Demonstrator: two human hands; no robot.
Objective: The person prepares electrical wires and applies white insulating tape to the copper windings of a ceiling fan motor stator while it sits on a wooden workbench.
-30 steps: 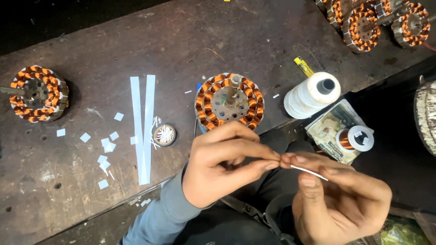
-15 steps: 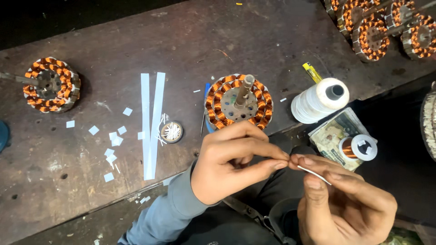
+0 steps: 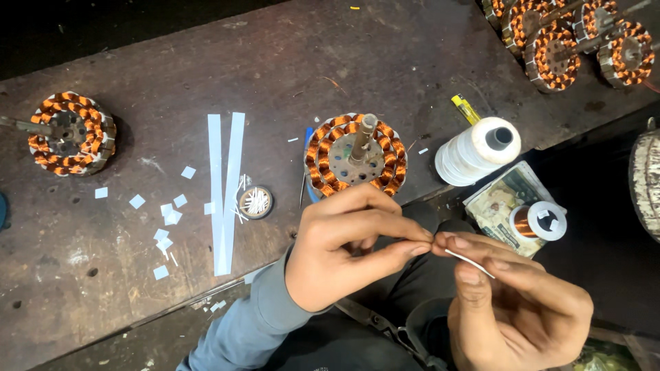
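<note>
Dark, scuffed metal surface (image 3: 412, 55) across the upper view, carrying all loose stock.

Left hand (image 3: 344, 254), in a grey-blue sleeve, and right hand (image 3: 515, 309) held below the near edge of the surface, over the lap, fingertips meeting. Both closed: thumb and forefinger of each pinched together on one small item.

Round steel stator with copper windings and an upright centre shaft (image 3: 355, 154) standing on the surface just above the left hand, untouched. Second copper-wound stator (image 3: 67, 134) well apart at far left. Cluster of further wound stators (image 3: 570, 41) at top right.

Large cone of white thread (image 3: 478, 151) on its side near the right edge. Two long white paper strips (image 3: 225, 185) laid side by side. Printed flat packet (image 3: 505, 199) below the thread, with a small white-flanged reel of copper wire (image 3: 540, 221) on it. Small round tin of white slivers (image 3: 256, 202) just beside the strips. Scattered white paper squares (image 3: 168, 216) to the left.

Thin white sleeve piece (image 3: 469, 264) gripped at its left end by both hands' fingertips, the rest slanting down to the right over the right thumb.

Judged step: fine fingertip preparation of the sleeve piece away from the stator. Next move judged to call for a steady pinch and close aim, given a slender, easily bent part.
</note>
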